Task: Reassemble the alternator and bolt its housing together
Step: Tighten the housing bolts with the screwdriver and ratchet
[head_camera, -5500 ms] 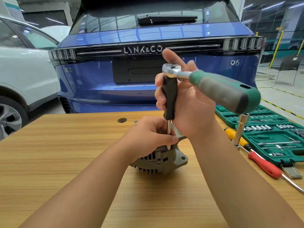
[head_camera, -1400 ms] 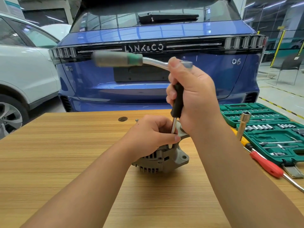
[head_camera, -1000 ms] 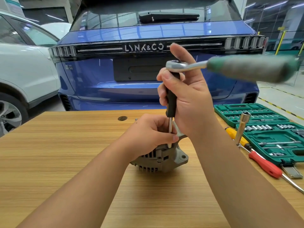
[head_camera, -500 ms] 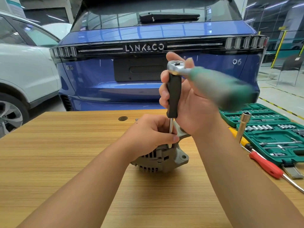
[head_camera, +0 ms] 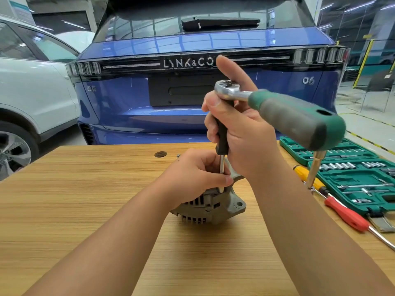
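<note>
A grey alternator (head_camera: pixel 210 207) sits on the wooden table (head_camera: pixel 85 199) near its middle. My left hand (head_camera: pixel 192 174) lies over its top, fingers curled around the housing and the steel shaft of an extension driver (head_camera: pixel 222 146). That driver stands upright on the housing, its tip hidden behind my left fingers. My right hand (head_camera: pixel 241 133) grips the driver's black handle. A ratchet (head_camera: pixel 277 110) with a green and grey handle is fitted on the driver's top and points right, toward me.
An open green socket set case (head_camera: pixel 350 174) lies at the table's right. Beside it lie a red-handled screwdriver (head_camera: pixel 346 214), a yellow-handled one (head_camera: pixel 305 174) and a standing tube socket (head_camera: pixel 314 169). A blue car's rear (head_camera: pixel 149 92) stands beyond the table, a white car (head_camera: pixel 32 86) at left.
The ratchet handle swung from the left round to the right, and now points right and toward me again. My left hand and the alternator stayed put.
</note>
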Available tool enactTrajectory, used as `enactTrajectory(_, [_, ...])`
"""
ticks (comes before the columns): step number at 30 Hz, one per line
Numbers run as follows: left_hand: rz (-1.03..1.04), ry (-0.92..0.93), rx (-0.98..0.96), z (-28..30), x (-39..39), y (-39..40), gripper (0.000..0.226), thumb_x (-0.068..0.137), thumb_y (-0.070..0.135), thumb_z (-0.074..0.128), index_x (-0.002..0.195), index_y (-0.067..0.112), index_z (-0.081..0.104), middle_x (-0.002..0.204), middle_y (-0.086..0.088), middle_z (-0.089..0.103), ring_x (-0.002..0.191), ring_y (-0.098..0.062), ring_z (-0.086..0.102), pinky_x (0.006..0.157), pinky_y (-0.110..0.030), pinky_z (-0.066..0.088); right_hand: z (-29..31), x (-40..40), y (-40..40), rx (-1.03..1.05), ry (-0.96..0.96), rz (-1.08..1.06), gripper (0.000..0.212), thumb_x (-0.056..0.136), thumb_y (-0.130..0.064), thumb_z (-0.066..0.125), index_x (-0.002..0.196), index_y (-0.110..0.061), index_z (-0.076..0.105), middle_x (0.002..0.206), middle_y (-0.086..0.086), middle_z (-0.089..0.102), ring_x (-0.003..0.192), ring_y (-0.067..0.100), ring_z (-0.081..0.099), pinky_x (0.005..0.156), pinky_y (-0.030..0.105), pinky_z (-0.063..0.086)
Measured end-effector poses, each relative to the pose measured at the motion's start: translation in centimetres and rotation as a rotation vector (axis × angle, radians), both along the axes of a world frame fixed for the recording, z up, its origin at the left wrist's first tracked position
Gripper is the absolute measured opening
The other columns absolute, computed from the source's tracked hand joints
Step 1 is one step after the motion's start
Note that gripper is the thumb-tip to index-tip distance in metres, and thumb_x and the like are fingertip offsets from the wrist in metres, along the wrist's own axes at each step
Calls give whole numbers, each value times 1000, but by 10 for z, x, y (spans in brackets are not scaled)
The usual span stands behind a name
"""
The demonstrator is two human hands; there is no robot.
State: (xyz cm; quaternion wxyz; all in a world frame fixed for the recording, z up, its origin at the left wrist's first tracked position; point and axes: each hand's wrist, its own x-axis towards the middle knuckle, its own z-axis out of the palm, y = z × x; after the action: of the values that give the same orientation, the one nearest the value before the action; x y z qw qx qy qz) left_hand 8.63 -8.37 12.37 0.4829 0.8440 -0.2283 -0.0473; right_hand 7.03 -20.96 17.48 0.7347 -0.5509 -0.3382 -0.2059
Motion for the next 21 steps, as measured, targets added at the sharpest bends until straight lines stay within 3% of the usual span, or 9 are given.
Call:
enactTrajectory(4, [19,-7,11,0,1,-1,16,86,20,82,83,34,75,83,6,77,83,-13,74,90,-45,60,4,-2,-6,37,73,86,47,92,-4,53,131,-28,48,83,10,55,58,24,40,54,36,34])
enactTrajectory(6, [20,-8,10,0,1,-1,15,86,20,82,84,33,75,83,5,77,84,-15,74,90,-45,60,8,-2,-7,83,135,231,46,86,-15,48,131,-26,48,81,12,54,60,23,39,56,37,27])
enactTrajectory(9, [13,-9,5,-1,0,-1,14,86,19,81,84,31,76,82,5,77,84,-16,74,91,-46,59,12,-1,-9,116,218,320,65,76,-37,64,137,-22,48,79,11,54,60,23,37,56,37,22])
enactTrajectory(10, [10,-10,3,-1,0,-1,15,86,18,81,83,31,75,81,5,76,81,-14,74,89,-45,59,12,-1,-9,109,242,314,64,78,-39,60,138,-21,47,78,10,53,60,22,37,56,36,22])
enactTrajectory(13, [5,-19,-3,-1,0,-1,23,87,15,81,79,36,75,76,9,75,75,-6,71,85,-39,58,9,0,-8,147,294,277,42,87,-33,63,123,-13,56,76,5,53,57,19,43,51,29,33])
enactTrajectory(15, [-2,-28,9,-1,-1,-2,22,88,19,81,81,39,74,78,11,75,75,-4,71,85,-39,60,5,1,-8,130,242,119,13,89,-30,66,94,-19,68,67,-2,51,51,14,40,48,26,33])
enactTrajectory(17, [-8,-31,15,-1,-2,-3,19,88,22,81,83,40,74,79,11,75,75,-5,71,84,-39,61,4,3,-11,100,234,-30,5,87,-26,70,83,-22,69,60,-4,48,48,13,38,46,25,33])
enactTrajectory(21, [-4,-31,14,0,-1,-2,19,88,21,80,80,36,74,77,10,74,76,-8,72,89,-45,61,4,8,-16,107,268,251,29,91,-17,61,121,-16,59,76,-1,60,56,13,48,54,26,41])
